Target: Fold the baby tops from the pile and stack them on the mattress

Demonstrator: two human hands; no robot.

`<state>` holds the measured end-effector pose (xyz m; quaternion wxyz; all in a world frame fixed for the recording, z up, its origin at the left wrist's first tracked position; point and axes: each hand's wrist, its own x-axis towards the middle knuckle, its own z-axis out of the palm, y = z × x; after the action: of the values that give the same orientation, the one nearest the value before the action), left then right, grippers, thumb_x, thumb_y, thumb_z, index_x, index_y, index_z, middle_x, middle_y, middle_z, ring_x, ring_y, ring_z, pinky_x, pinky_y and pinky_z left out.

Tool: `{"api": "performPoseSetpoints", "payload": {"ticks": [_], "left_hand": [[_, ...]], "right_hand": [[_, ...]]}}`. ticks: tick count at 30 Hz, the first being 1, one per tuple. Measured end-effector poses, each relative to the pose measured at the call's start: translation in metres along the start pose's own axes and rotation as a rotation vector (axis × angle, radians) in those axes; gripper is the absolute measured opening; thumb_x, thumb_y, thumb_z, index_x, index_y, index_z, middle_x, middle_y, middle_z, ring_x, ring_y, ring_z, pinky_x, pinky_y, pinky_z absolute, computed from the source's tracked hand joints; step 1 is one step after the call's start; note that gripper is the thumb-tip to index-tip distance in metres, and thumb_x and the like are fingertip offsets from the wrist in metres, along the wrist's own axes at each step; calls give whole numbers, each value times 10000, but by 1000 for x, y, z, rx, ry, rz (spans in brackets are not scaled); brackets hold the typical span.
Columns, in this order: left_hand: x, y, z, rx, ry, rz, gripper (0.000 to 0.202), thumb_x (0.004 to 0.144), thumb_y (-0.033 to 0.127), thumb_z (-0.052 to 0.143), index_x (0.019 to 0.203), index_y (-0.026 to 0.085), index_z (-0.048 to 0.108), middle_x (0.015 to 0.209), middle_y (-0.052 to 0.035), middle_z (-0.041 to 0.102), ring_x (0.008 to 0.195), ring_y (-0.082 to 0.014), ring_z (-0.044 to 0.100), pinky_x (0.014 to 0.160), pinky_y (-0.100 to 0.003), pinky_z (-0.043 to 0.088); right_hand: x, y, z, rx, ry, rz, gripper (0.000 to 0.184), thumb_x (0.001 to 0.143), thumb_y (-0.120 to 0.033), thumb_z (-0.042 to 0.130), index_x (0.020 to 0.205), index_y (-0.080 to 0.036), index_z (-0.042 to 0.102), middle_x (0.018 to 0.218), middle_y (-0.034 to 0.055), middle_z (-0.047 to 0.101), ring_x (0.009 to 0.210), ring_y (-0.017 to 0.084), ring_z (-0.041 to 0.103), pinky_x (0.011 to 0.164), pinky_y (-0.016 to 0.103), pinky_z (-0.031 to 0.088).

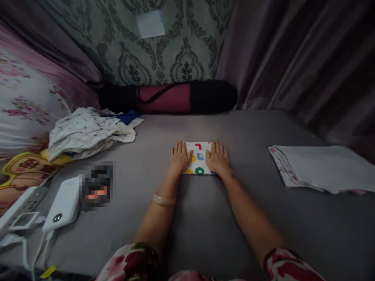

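Observation:
A small folded white cloth [199, 156] with coloured shapes lies on the grey sheet [205, 218] straight ahead. My left hand [179, 157] rests flat on its left end, fingers stretched out and together. On the right end my right hand [217, 157] lies palm down in the same way. Both hands press the cloth against the sheet; neither grips it. A pale bangle [163, 200] circles my left wrist.
A heap of unfolded white printed clothes [88, 130] lies at the left. Folded white cloths [322, 168] are stacked at the right. A dark red and black rolled bag [170, 97] lies against the patterned wall. A white power bank [63, 205], cables and a socket strip sit near left.

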<state>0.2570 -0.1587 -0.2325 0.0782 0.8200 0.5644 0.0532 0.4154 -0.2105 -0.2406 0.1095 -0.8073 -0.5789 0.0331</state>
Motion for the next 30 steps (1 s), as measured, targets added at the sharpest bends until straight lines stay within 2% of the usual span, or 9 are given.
{"api": "performPoseSetpoints", "payload": {"ticks": [4,7,12,17,22,24,26,28,30], "left_hand": [[7,-2,-7,-13,133,-26,492,1000,371,212,1360,145,461,1436,-132,472,1337,-248,398,1141,-449,226],[15,-8,-13,-62,141,-72,384,987,281,283,1242,166,545,1313,-135,558,1199,-241,510,1035,-396,357],[25,-18,-12,-78,107,-108,349,949,281,379,1214,187,585,1248,-146,553,1158,-291,499,935,-410,403],[28,-21,-12,-149,64,-161,365,911,322,426,1211,189,587,1187,-156,575,1127,-304,517,922,-422,404],[32,-25,-14,-234,74,-180,263,839,288,512,1056,183,617,1124,-156,611,1092,-295,551,899,-396,410],[34,-26,-15,-314,67,-183,205,793,253,553,980,191,609,1032,-130,641,1026,-274,581,858,-370,424],[34,-26,-19,-472,39,-191,155,751,217,576,904,199,585,859,-71,646,871,-226,606,761,-318,440],[32,-27,-26,-703,-4,-197,119,713,176,578,824,200,543,685,-2,584,669,-160,569,627,-252,417],[28,-27,-37,-960,-46,-165,143,674,138,577,776,199,498,602,46,509,538,-108,488,532,-207,360]], "right_hand": [[5,3,-11,28,22,-19,531,975,-324,277,1404,-44,418,1478,182,406,1365,298,334,1127,462,190],[13,14,-21,56,84,-5,472,986,-289,249,1330,-89,502,1384,168,512,1293,282,415,1084,441,248],[25,36,-28,47,12,-9,409,964,-243,314,1288,-120,532,1211,165,588,1139,259,511,940,346,369],[32,36,-30,56,-62,53,389,886,-271,430,1216,-142,590,1179,172,572,1119,312,510,926,413,379],[38,33,-32,88,-68,52,368,817,-262,475,1116,-101,617,1153,191,586,1100,323,530,915,412,401],[40,34,-33,128,-68,33,330,796,-237,488,1071,-102,613,1109,182,608,1049,292,559,886,376,421],[40,35,-36,194,-79,42,288,772,-219,510,1027,-124,604,1054,161,628,994,264,584,843,342,441],[41,36,-39,275,-98,70,282,740,-215,546,1009,-141,590,1012,142,638,959,251,599,808,324,456],[41,40,-42,362,-115,97,340,702,-223,591,1032,-145,570,1004,133,640,937,251,611,790,324,473]]}}
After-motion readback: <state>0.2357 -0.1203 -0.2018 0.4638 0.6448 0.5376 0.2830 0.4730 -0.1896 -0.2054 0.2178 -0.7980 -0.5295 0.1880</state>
